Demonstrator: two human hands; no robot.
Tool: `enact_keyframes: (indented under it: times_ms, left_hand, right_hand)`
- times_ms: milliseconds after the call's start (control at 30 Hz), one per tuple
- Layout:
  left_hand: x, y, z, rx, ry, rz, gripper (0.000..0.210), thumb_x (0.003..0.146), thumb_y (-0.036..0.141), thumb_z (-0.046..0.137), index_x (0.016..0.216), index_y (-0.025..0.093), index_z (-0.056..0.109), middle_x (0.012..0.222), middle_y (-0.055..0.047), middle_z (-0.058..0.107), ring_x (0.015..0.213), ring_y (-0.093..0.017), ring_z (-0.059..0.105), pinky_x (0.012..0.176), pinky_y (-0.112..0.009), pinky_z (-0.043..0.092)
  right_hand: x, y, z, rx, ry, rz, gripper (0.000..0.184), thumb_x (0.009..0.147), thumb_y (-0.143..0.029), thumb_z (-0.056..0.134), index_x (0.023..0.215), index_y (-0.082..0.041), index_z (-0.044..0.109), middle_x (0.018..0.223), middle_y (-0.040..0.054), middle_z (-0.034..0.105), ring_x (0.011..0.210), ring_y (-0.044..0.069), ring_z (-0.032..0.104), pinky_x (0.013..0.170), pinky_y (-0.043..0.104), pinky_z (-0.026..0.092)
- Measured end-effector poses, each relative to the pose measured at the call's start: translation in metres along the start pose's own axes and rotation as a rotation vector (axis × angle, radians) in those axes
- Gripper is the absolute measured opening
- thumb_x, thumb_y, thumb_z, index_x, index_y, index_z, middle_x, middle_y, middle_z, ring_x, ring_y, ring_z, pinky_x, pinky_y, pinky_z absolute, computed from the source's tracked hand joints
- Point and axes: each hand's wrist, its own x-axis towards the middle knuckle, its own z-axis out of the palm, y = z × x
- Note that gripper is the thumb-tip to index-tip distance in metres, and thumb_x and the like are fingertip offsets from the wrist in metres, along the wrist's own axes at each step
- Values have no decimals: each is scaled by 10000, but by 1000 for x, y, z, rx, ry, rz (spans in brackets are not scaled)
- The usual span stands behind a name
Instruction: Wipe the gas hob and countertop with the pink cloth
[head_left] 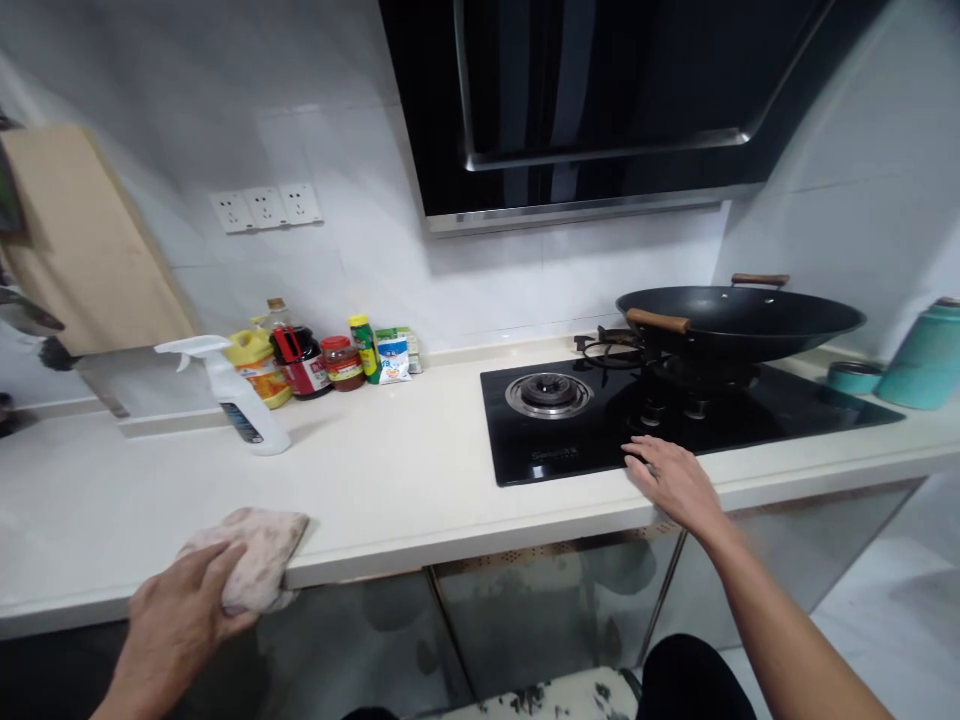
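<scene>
At the front edge of the white countertop (390, 450), my left hand (184, 610) is closed on a stained, pinkish folded cloth (262, 555), part of which hangs over the edge. My right hand (671, 480) lies palm down with fingers stretched out, fingertips at the front rim of the black gas stove (517, 450) and nothing in it. A white spray bottle (240, 400) stands upright on the counter beyond the left hand. The stove's left burner (551, 393) is bare of any grate.
A black wok (750, 320) with wooden handles sits on the right burner, a loose burner grate (611, 347) behind the stove. Bottles and jars (341, 362) line the wall. A range hood (600, 100) overhangs the stove. A teal container (926, 355) stands far right, a cutting board (90, 240) left.
</scene>
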Motion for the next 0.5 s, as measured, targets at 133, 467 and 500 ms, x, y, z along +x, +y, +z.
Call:
enact_keyframes:
  times_ms: [133, 467, 500]
  left_hand:
    - [3, 18, -11, 64, -50, -34, 428, 818, 465, 392, 1141, 301, 621, 1129, -2, 716, 1215, -356, 510, 976, -511, 369]
    - [37, 151, -20, 160, -70, 171, 512, 689, 327, 808, 1176, 214, 702, 1232, -142, 693, 1139, -376, 564, 942, -484, 439]
    - [41, 172, -22, 138, -64, 190, 534, 683, 321, 832, 1188, 212, 699, 1231, -148, 691, 1134, -375, 569, 941, -486, 441]
  right_hand:
    - [0, -2, -2, -7, -3, 8, 439, 998, -454, 405, 1168, -217, 733, 1309, 85, 688, 1271, 292, 587, 1086, 494, 414]
    - [0, -2, 1, -3, 14, 8, 428, 1010, -464, 404, 1150, -234, 736, 1298, 76, 697, 1266, 290, 593, 1082, 487, 405]
    - [0, -3, 1, -3, 14, 8, 427, 1011, -463, 402, 1149, -235, 736, 1298, 74, 697, 1266, 290, 595, 1082, 488, 405]
